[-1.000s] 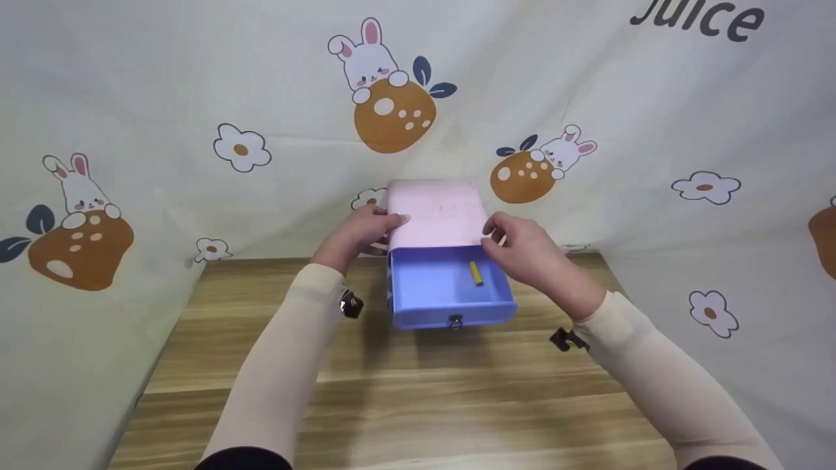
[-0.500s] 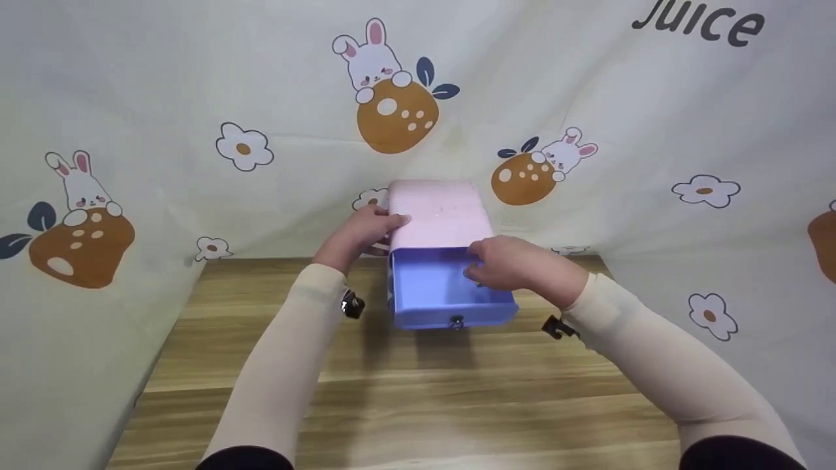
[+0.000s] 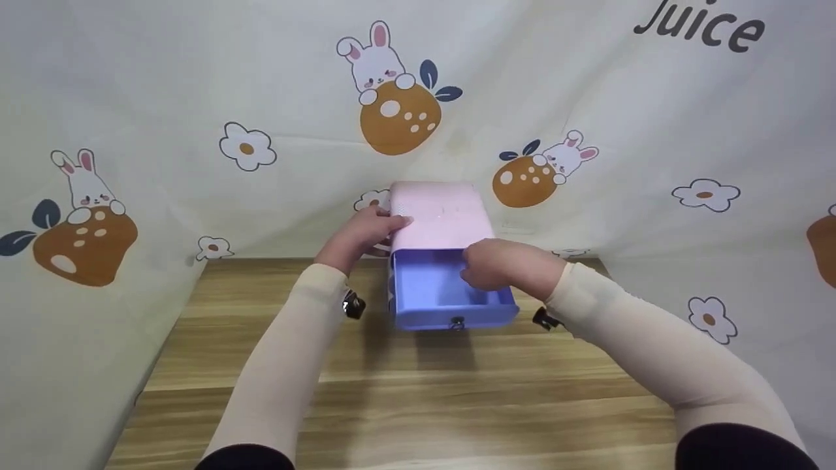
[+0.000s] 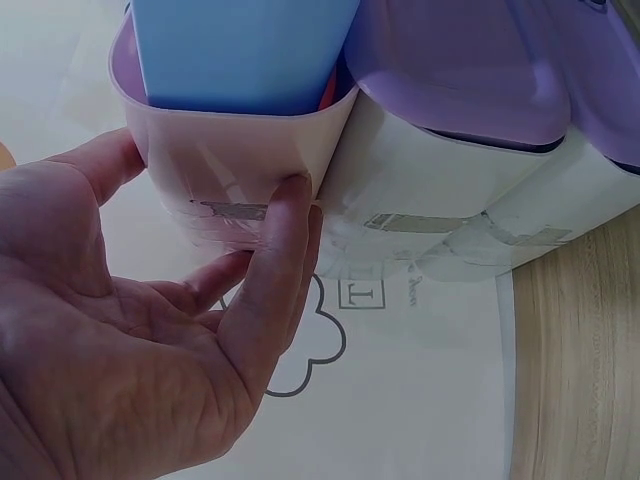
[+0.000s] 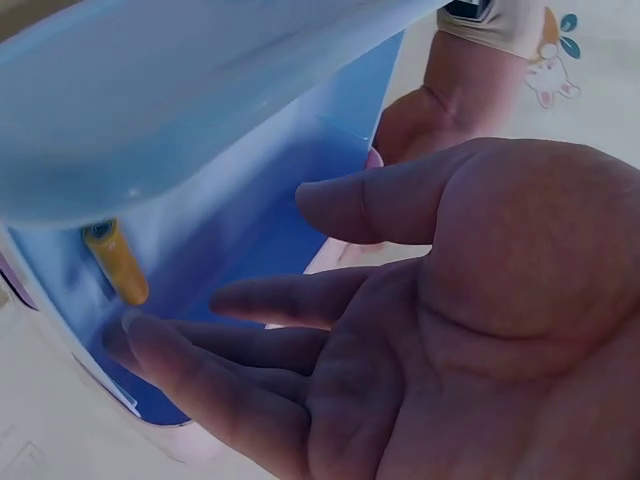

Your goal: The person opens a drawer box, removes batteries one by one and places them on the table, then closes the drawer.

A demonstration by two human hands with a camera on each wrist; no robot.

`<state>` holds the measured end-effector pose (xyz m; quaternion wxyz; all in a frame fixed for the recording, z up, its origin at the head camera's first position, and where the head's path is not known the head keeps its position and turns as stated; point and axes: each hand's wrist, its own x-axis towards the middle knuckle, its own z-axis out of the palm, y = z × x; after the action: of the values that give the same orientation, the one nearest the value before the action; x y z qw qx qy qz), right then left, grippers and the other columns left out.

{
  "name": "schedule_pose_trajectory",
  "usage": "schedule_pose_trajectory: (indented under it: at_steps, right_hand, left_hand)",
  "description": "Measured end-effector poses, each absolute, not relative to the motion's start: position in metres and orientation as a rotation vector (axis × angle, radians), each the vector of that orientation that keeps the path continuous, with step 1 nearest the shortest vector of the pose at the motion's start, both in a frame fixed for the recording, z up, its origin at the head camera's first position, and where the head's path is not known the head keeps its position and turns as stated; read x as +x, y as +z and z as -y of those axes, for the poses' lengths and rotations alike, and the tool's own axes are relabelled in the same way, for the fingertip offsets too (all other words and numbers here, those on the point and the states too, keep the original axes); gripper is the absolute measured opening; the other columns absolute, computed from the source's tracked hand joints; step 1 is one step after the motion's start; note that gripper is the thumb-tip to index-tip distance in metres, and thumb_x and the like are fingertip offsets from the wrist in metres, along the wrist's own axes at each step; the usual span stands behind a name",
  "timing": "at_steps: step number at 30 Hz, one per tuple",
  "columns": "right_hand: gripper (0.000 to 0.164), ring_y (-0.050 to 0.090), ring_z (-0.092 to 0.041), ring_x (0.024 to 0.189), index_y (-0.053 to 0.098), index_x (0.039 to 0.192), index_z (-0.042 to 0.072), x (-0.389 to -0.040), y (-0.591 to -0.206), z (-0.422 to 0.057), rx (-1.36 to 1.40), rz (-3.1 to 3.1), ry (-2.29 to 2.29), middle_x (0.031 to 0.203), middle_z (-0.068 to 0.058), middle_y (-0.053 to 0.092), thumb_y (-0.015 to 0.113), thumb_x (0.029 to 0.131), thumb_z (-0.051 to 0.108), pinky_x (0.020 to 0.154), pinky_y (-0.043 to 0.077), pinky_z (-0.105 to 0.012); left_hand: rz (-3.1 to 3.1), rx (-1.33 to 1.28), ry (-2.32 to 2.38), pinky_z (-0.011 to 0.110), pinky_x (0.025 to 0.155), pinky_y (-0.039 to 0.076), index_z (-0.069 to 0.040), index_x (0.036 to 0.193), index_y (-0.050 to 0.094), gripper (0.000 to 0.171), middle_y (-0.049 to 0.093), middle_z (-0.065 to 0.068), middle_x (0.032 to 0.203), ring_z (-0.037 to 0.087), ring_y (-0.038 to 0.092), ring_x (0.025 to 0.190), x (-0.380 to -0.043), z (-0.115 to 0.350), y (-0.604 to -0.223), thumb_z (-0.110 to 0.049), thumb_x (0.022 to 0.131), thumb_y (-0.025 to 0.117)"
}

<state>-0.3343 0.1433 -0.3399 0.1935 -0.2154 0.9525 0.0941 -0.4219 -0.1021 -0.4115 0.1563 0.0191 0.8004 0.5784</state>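
Note:
A small drawer cabinet with a pink top [image 3: 441, 212] stands at the back of the table, its blue top drawer [image 3: 418, 281] pulled out. My left hand [image 3: 366, 232] holds the pink casing at its left side, thumb on top; in the left wrist view the fingers [image 4: 275, 260] bend against the casing wall. Over the drawer's right part is my right hand [image 3: 493, 264], reaching inside. The right wrist view has its fingers extended and spread, nothing between them. Just beyond the fingertips [image 5: 140, 335] lies a small yellow cylinder [image 5: 117, 262], hidden by the hand in the head view.
Below the top drawer are more tiers with purple fronts [image 4: 465, 75]. A ring handle [image 3: 457, 322] hangs on the blue drawer's front. Close behind the cabinet rises a printed cloth [image 3: 313, 163]. The wood-grain table [image 3: 418, 398] extends toward me.
My right hand has moved left and in from the drawer's right edge, now covering the yellow cylinder in the head view. The left hand keeps its hold, and the drawer stays out.

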Motion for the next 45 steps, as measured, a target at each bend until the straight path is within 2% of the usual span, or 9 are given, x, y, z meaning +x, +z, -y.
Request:
schedule_pose_trajectory:
  at_steps: [7,15,21,28,37,41,45]
  right_hand:
    - [0.041,0.059,-0.032,0.088,0.071,0.103,-0.005,-0.341,-0.346,-0.139,-0.574,-2.630,0.386,0.092,-0.016,0.063,0.048,0.111,0.029,0.094,0.055,-0.049]
    - [0.035,0.058,-0.030,0.082,0.068,0.094,-0.002,-0.344,-0.359,-0.134,-0.520,-2.647,0.405,0.086,-0.014,0.061,0.053,0.108,0.026,0.089,0.056,-0.046]
    - [0.034,0.053,-0.027,0.076,0.061,0.079,0.005,-0.343,-0.364,-0.129,-0.506,-2.618,0.486,0.080,-0.010,0.054,0.057,0.106,0.025,0.075,0.052,-0.041]
    - [0.023,0.057,-0.026,0.074,0.060,0.078,0.005,-0.343,-0.372,-0.128,-0.523,-2.623,0.533,0.079,-0.010,0.057,0.063,0.099,0.015,0.070,0.055,-0.039]
    - [0.008,0.054,-0.028,0.072,0.065,0.080,0.003,-0.340,-0.382,-0.136,-0.638,-2.814,0.402,0.076,-0.011,0.060,0.070,0.086,0.005,0.073,0.059,-0.045]
    - [0.009,0.055,-0.029,0.073,0.065,0.080,0.003,-0.340,-0.383,-0.137,-0.659,-2.840,0.363,0.077,-0.012,0.061,0.071,0.086,0.005,0.075,0.060,-0.047]
    - [0.012,0.054,-0.028,0.072,0.062,0.080,0.004,-0.342,-0.385,-0.138,-0.696,-2.850,0.392,0.076,-0.012,0.060,0.073,0.086,0.004,0.075,0.061,-0.048]
  left_hand:
    - [-2.314,0.061,1.643,0.048,0.096,0.063,0.003,0.152,0.053,0.071,0.071,0.018,0.127,0.033,0.072,0.116,-0.422,0.102,-0.412,-0.045,0.105,0.074]
    - [-2.337,0.077,1.634,0.048,0.097,0.062,0.004,0.151,0.053,0.070,0.070,0.018,0.128,0.033,0.072,0.115,-0.421,0.102,-0.413,-0.044,0.105,0.074]
    - [-2.302,0.086,1.683,0.049,0.095,0.064,0.005,0.148,0.054,0.066,0.070,0.018,0.125,0.035,0.074,0.113,-0.421,0.101,-0.413,-0.041,0.104,0.074]
    - [-2.308,0.075,1.677,0.048,0.094,0.064,0.004,0.149,0.055,0.067,0.070,0.019,0.126,0.035,0.073,0.115,-0.422,0.101,-0.413,-0.042,0.105,0.075]
    - [-2.302,0.074,1.673,0.052,0.099,0.062,0.004,0.148,0.056,0.065,0.071,0.019,0.128,0.039,0.070,0.121,-0.423,0.101,-0.416,-0.042,0.105,0.074]
    - [-2.308,0.081,1.674,0.056,0.103,0.060,0.005,0.147,0.056,0.066,0.070,0.020,0.128,0.040,0.070,0.121,-0.423,0.102,-0.416,-0.042,0.105,0.074]
    - [-2.311,0.084,1.670,0.054,0.102,0.060,0.004,0.150,0.053,0.069,0.070,0.020,0.129,0.040,0.070,0.121,-0.422,0.102,-0.415,-0.043,0.104,0.074]
